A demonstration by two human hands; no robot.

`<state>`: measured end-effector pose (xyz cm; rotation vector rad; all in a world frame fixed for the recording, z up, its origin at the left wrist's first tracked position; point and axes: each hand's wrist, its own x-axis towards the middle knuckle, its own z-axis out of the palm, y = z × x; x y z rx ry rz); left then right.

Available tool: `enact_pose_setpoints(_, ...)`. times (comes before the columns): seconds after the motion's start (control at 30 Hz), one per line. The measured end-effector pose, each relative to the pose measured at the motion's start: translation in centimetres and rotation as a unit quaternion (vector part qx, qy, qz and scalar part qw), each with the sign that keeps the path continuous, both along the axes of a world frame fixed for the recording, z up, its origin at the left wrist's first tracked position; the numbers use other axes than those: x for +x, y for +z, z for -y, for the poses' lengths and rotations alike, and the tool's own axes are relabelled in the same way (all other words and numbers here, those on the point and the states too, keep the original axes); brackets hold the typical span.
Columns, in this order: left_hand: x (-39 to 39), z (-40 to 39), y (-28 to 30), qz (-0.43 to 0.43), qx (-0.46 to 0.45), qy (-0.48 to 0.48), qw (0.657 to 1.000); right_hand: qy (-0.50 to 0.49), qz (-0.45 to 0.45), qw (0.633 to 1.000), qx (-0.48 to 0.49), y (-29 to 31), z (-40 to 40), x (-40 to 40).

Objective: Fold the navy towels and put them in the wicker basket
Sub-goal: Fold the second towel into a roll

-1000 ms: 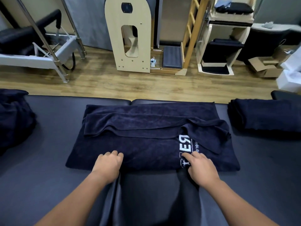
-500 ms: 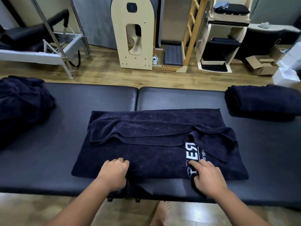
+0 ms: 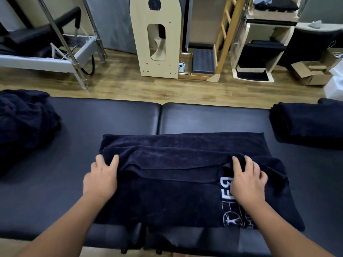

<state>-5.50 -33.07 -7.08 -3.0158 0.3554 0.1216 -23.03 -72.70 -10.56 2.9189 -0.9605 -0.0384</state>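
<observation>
A soft navy towel with white letters (image 3: pixel 178 191) lies half folded on the black padded table (image 3: pixel 111 115). The left hand (image 3: pixel 101 178) rests flat with fingers spread on its left edge. The right hand (image 3: pixel 246 178) presses its spread fingers on the folded flap.

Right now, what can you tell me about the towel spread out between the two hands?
The navy towel is dark terry cloth, partly folded lengthwise, its far part doubled over toward the person. White logo lettering shows near its right end. It lies flat on the black padded table. The left hand rests on its left end; the right hand presses the fold's right side.
</observation>
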Motion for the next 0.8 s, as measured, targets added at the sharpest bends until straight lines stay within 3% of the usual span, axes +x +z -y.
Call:
enact_pose_setpoints(0.1, 2.4, -0.2, -0.9, 0.036, -0.023, -0.035, 0.998, -0.005, 0.003, 1.0, -0.009, -0.1, 2.3, 2.0)
enact_pose_setpoints(0.2, 5.2, 0.5, 0.2, 0.019, -0.137, 0.06, 0.989, 0.028, 0.045, 0.998, -0.032, 0.4, 5.3, 3.8)
enact_pose_setpoints(0.33, 9.3, 1.7, 1.7, 0.016, -0.284, 0.123, 0.951, 0.045, 0.074, 0.995, -0.056, 1.8, 8.9, 8.1)
enact_pose_setpoints(0.47, 12.2, 3.3, 2.6, -0.033, -0.355, 0.213, 0.91, 0.032, 0.012, 0.996, -0.08, 2.4, 10.9, 12.5)
enact_pose_setpoints(0.63, 12.0, 3.4, 1.6, -0.124, -0.188, 0.189, 0.956, 0.037, -0.073, 0.991, -0.104, 1.5, 10.3, 15.9)
enact_pose_setpoints(0.8, 8.7, 1.1, 0.7, -0.151, -0.122, 0.248, 0.949, 0.045, -0.106, 0.99, -0.082, 2.4, 9.2, 18.3)
